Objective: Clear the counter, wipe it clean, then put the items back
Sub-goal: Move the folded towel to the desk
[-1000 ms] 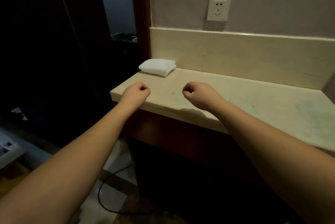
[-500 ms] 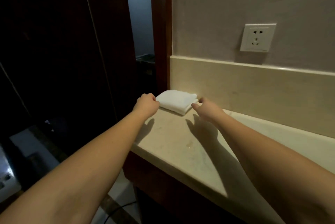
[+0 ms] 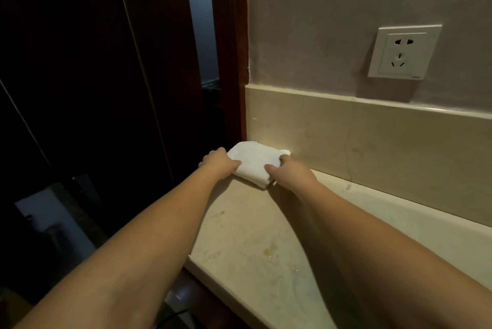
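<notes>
A folded white towel (image 3: pixel 253 162) lies in the far left corner of the beige stone counter (image 3: pixel 255 243), against the backsplash. My left hand (image 3: pixel 219 162) grips the towel's left edge. My right hand (image 3: pixel 288 171) grips its right front corner, thumb on top. Both forearms stretch over the counter's left end. The counter surface shows smears and a small yellowish stain (image 3: pixel 269 251) near the front edge.
A beige backsplash (image 3: pixel 372 142) runs along the wall, with a white wall socket (image 3: pixel 403 53) above it. A dark wooden door frame (image 3: pixel 229 49) stands at the counter's left end. The floor to the left lies in dark shadow.
Both hands moved forward from the counter's front edge to the towel and closed on its two sides. The camera moved closer to the corner.
</notes>
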`<action>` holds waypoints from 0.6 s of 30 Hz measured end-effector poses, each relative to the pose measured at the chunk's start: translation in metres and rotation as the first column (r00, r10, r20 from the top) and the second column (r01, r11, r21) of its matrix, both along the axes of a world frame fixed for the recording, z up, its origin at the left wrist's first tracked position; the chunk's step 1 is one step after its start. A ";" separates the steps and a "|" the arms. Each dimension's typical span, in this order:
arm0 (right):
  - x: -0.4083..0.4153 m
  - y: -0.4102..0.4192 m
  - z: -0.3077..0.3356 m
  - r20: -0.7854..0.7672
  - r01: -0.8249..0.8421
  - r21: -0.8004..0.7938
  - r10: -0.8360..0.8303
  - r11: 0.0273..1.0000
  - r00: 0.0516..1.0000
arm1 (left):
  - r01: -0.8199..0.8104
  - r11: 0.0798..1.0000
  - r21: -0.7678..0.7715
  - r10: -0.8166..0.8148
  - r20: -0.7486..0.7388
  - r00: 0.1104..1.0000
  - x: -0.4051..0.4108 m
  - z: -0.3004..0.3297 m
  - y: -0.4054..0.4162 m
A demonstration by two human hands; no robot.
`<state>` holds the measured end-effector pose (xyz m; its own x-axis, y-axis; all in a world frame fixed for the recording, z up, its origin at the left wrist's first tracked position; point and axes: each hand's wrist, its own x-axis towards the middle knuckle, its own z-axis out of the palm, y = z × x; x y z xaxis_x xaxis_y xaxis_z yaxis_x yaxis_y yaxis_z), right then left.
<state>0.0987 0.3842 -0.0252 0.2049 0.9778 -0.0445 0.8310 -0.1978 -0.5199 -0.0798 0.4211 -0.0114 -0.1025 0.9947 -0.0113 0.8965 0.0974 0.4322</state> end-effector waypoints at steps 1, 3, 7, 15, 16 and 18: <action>0.000 0.001 0.000 -0.002 0.002 -0.003 -0.002 1.000 1.000 | -0.003 1.000 -0.001 0.004 0.027 1.000 0.001 0.000 0.000; -0.001 0.001 -0.001 -0.006 0.005 -0.009 -0.005 1.000 1.000 | 0.006 1.000 -0.020 -0.004 0.069 0.998 0.003 0.001 0.000; -0.002 0.002 0.001 -0.028 0.011 -0.028 -0.011 1.000 1.000 | 0.028 0.997 -0.074 -0.020 0.102 0.995 0.002 0.004 0.003; 0.000 -0.006 0.025 -0.121 -0.081 -0.104 0.068 0.991 0.990 | 0.003 0.960 -0.280 0.099 0.347 0.933 -0.007 0.014 -0.011; -0.001 -0.009 0.029 -0.139 -0.087 -0.104 0.072 0.991 0.988 | -0.002 0.957 -0.291 0.112 0.359 0.927 -0.007 0.015 -0.016; -0.002 -0.013 0.033 -0.209 -0.067 -0.105 0.044 0.992 0.977 | -0.007 0.951 -0.309 0.133 0.387 0.912 -0.007 0.016 -0.024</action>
<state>0.0965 0.3715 0.0076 0.1256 0.9739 -0.1891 0.7198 -0.2206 -0.6582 -0.0868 0.3973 0.0046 -0.0963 0.9291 -0.3569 0.6405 0.3324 0.6923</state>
